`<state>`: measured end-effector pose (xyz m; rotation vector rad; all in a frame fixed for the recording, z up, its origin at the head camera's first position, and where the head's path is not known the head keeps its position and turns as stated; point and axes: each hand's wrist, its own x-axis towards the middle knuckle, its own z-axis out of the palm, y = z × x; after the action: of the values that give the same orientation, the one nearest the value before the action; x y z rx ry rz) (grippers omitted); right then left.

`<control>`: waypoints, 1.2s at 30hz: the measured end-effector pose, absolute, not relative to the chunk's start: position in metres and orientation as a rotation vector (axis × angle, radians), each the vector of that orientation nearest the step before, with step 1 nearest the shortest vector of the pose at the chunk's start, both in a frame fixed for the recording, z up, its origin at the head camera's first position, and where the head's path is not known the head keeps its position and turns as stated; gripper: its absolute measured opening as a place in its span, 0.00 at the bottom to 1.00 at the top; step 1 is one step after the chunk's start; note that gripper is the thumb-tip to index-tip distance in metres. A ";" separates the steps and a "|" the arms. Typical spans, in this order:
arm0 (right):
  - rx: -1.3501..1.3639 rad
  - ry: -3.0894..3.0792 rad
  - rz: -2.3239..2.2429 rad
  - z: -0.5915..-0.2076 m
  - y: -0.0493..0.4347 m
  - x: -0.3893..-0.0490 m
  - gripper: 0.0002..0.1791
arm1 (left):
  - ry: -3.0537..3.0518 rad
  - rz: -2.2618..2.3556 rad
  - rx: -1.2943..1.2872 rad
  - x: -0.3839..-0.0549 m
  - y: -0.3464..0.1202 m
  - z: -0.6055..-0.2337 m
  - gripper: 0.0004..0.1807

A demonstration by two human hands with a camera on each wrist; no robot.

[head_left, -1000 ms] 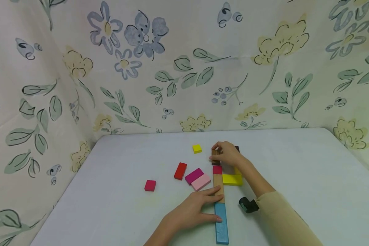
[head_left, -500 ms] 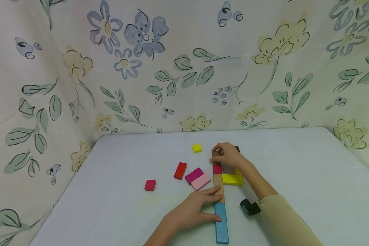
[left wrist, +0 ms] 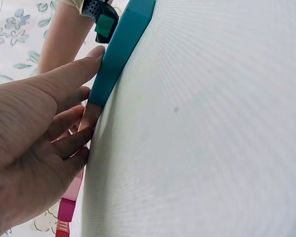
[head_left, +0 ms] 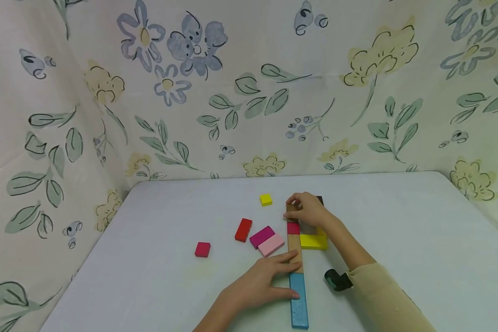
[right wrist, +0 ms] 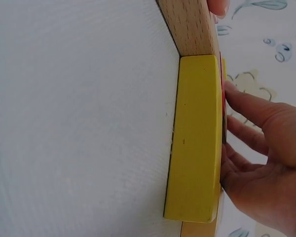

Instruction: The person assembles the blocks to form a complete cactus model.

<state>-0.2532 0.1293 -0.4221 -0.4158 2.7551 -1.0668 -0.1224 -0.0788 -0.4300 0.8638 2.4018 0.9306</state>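
Observation:
A row of wooden blocks runs away from me in the head view: a blue block, a tan block, a small red-pink block and a brown block. My left hand rests along the row, its thumb on the blue block and fingertips on the tan one. In the left wrist view its fingers look fairly straight. At the far end my right hand pinches the brown block and partly covers it. A long yellow block lies crosswise against the row's right side, large in the right wrist view.
Left of the row lie a magenta block, a pink block, a red block, a red-pink square and a small yellow block. A dark block shows behind the right hand. Floral cloth hangs behind the white table.
My right hand has drawn the brown block slightly nearer, up against the small red-pink block, and then stayed still. The left hand has not visibly moved.

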 end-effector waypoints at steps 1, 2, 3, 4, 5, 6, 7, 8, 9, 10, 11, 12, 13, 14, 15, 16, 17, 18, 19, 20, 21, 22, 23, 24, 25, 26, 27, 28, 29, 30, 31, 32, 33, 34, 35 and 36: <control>-0.418 2.755 -1.067 -0.422 0.129 -0.253 0.23 | 2.402 0.931 0.863 -0.122 -0.079 -0.430 0.35; -0.416 2.754 -1.067 -0.422 0.129 -0.253 0.22 | 2.401 0.933 0.864 -0.122 -0.079 -0.430 0.35; -0.415 2.753 -1.068 -0.422 0.129 -0.253 0.22 | 2.401 0.934 0.865 -0.122 -0.079 -0.430 0.35; -0.417 2.752 -1.069 -0.422 0.129 -0.253 0.22 | 2.400 0.935 0.865 -0.122 -0.079 -0.429 0.35; -0.417 2.750 -1.071 -0.422 0.129 -0.253 0.22 | 2.399 0.937 0.865 -0.122 -0.079 -0.429 0.35; -0.418 2.749 -1.074 -0.422 0.129 -0.253 0.22 | 2.399 0.938 0.865 -0.122 -0.079 -0.429 0.35; -0.421 2.749 -1.074 -0.422 0.129 -0.253 0.22 | 2.399 0.938 0.865 -0.122 -0.079 -0.429 0.35; -0.424 2.749 -1.075 -0.422 0.129 -0.253 0.22 | 2.399 0.937 0.864 -0.123 -0.079 -0.429 0.35; -0.429 2.749 -1.077 -0.422 0.129 -0.253 0.22 | 2.400 0.934 0.864 -0.123 -0.079 -0.429 0.35; -0.431 2.751 -1.077 -0.422 0.129 -0.253 0.22 | 2.401 0.932 0.864 -0.123 -0.079 -0.429 0.35; -0.434 2.751 -1.078 -0.423 0.129 -0.253 0.22 | 2.401 0.931 0.866 -0.123 -0.079 -0.429 0.35; -0.438 2.751 -1.079 -0.423 0.130 -0.253 0.22 | 2.400 0.930 0.864 -0.123 -0.079 -0.429 0.35; -0.442 2.752 -1.078 -0.423 0.130 -0.253 0.22 | 2.398 0.932 0.863 -0.123 -0.079 -0.429 0.35; -0.445 2.754 -1.078 -0.423 0.130 -0.253 0.22 | 2.397 0.932 0.863 -0.123 -0.079 -0.429 0.35; -0.446 2.756 -1.078 -0.423 0.130 -0.253 0.22 | 2.397 0.932 0.865 -0.123 -0.079 -0.429 0.35; -0.444 2.757 -1.076 -0.424 0.130 -0.253 0.22 | 2.396 0.933 0.864 -0.123 -0.079 -0.429 0.35; -0.442 2.757 -1.077 -0.424 0.130 -0.253 0.22 | 2.396 0.933 0.865 -0.123 -0.079 -0.429 0.35; -0.443 2.759 -1.075 -0.424 0.130 -0.253 0.22 | 2.397 0.932 0.866 -0.123 -0.079 -0.428 0.35; -0.439 2.761 -1.073 -0.424 0.130 -0.253 0.22 | 2.398 0.930 0.868 -0.122 -0.079 -0.428 0.35; -0.433 2.761 -1.073 -0.424 0.130 -0.253 0.22 | 2.399 0.928 0.870 -0.122 -0.078 -0.428 0.35; -0.426 2.762 -1.074 -0.424 0.130 -0.253 0.23 | 2.400 0.926 0.871 -0.122 -0.078 -0.428 0.35; -0.422 2.762 -1.073 -0.424 0.130 -0.253 0.23 | 2.399 0.927 0.871 -0.122 -0.078 -0.428 0.35; -0.424 2.765 -1.072 -0.424 0.131 -0.253 0.24 | 2.400 0.926 0.873 -0.122 -0.078 -0.428 0.35; -0.418 2.765 -1.073 -0.424 0.131 -0.252 0.25 | 2.399 0.926 0.871 -0.122 -0.078 -0.427 0.35; -0.409 2.766 -1.075 -0.423 0.132 -0.251 0.25 | 2.397 0.928 0.870 -0.122 -0.078 -0.427 0.35; -0.403 2.768 -1.078 -0.423 0.133 -0.250 0.26 | 2.396 0.928 0.870 -0.122 -0.078 -0.428 0.35; -0.399 2.773 -1.080 -0.422 0.134 -0.249 0.26 | 2.397 0.926 0.871 -0.122 -0.078 -0.428 0.35; -0.395 2.776 -1.086 -0.422 0.135 -0.248 0.26 | 2.395 0.927 0.870 -0.122 -0.078 -0.428 0.35; -0.398 2.783 -1.090 -0.421 0.137 -0.246 0.26 | 2.395 0.926 0.869 -0.122 -0.078 -0.428 0.35; -0.392 2.788 -1.101 -0.421 0.137 -0.245 0.26 | 2.394 0.927 0.866 -0.122 -0.077 -0.428 0.35; -0.398 2.796 -1.107 -0.420 0.139 -0.243 0.26 | 2.395 0.925 0.868 -0.122 -0.077 -0.428 0.35; -0.396 2.802 -1.116 -0.420 0.140 -0.241 0.26 | 2.396 0.924 0.867 -0.122 -0.077 -0.428 0.35; -0.391 2.806 -1.128 -0.419 0.141 -0.239 0.26 | 2.398 0.921 0.866 -0.122 -0.077 -0.428 0.35; -0.387 2.812 -1.136 -0.419 0.142 -0.237 0.26 | 2.398 0.921 0.864 -0.122 -0.077 -0.428 0.35; -0.384 2.820 -1.140 -0.419 0.143 -0.235 0.26 | 2.400 0.918 0.863 -0.122 -0.077 -0.428 0.35; -0.374 2.828 -1.148 -0.418 0.145 -0.233 0.26 | 2.400 0.918 0.863 -0.121 -0.077 -0.428 0.35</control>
<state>-0.2328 0.1446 -0.4183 -0.3742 2.8277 -1.1484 -0.1215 -0.0770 -0.4280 0.8628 2.4003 0.9176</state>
